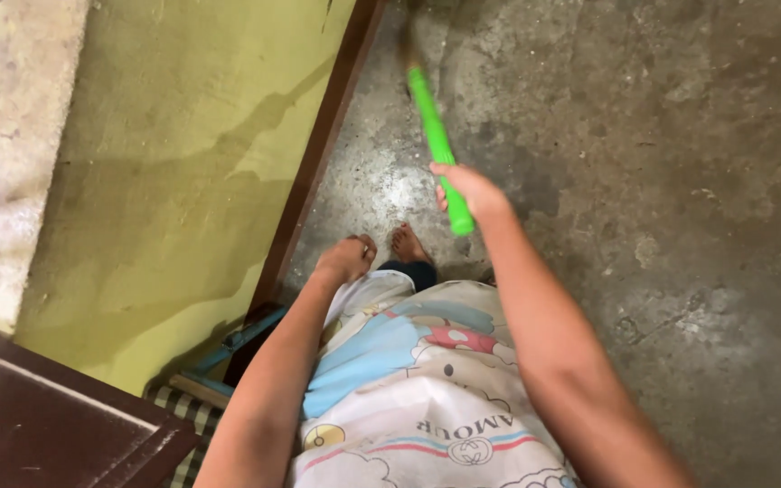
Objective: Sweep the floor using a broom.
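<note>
Green broom handle (436, 145) in my grip.
It slants up and away from my right hand (467, 192), bright plastic, bottom end jutting just below my fist.

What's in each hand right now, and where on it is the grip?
The right hand grips the bright green plastic broom handle near its upper end. The left hand is closed by the printed cloth; whether it grips it is unclear.

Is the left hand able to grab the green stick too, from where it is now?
Probably yes. The left hand is curled shut by the patterned cloth, apart from the green stick that the right hand grips near its lower end. Only bare concrete floor shows between them, so nothing seems to block it.
</note>
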